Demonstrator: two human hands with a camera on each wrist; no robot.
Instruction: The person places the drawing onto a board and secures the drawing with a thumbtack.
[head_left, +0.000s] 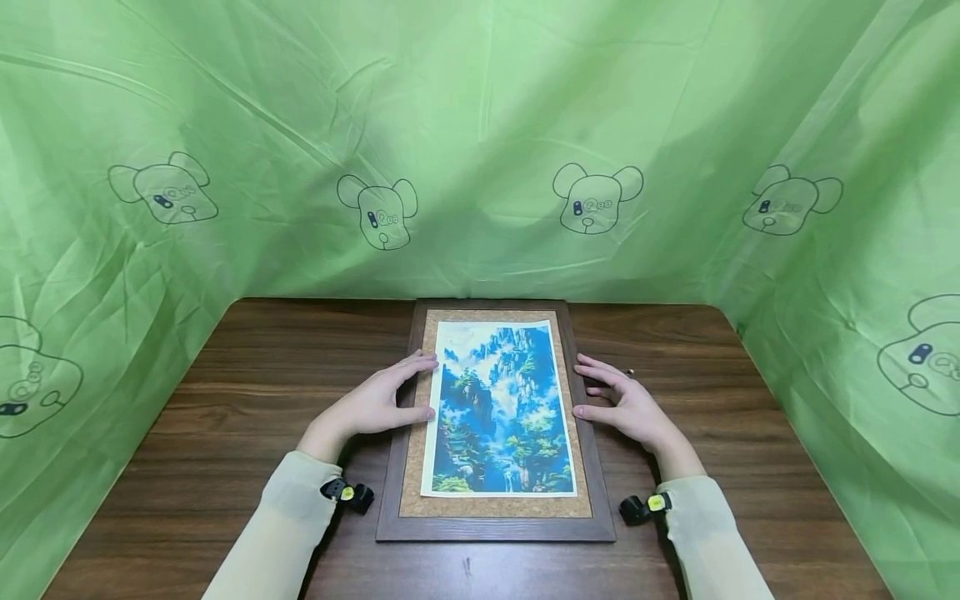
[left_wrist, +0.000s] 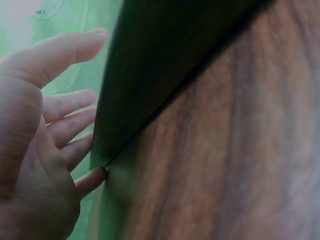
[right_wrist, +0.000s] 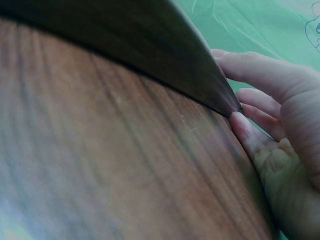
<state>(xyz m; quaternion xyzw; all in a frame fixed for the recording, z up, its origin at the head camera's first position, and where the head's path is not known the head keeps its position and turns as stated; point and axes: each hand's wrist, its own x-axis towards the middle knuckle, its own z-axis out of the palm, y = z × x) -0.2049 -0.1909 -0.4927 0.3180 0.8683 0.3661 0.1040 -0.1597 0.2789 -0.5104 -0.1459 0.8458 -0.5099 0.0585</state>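
Note:
A framed cork board (head_left: pixel 495 507) with a dark wood frame lies on the table. On its cork rests a paper print (head_left: pixel 498 408) of blue mountains, trees and mist, with a white border. My left hand (head_left: pixel 372 400) reaches over the frame's left side, its fingertips and thumb tip at the print's left edge. The left wrist view shows that hand's fingers (left_wrist: pixel 75 107) fairly straight beside the frame's dark side. At the frame's right side, my right hand (head_left: pixel 626 408) has its thumb and fingertips against the edge. Close up, those fingertips (right_wrist: pixel 240 122) meet the frame's lower side.
The brown wood-grain table (head_left: pixel 262 400) extends to both sides of the board. Green cloth (head_left: pixel 480 142) printed with mouse-like heads hangs behind and at the sides. Just beyond the right hand's knuckles lies a tiny dark object (head_left: pixel 630 372), too small to identify.

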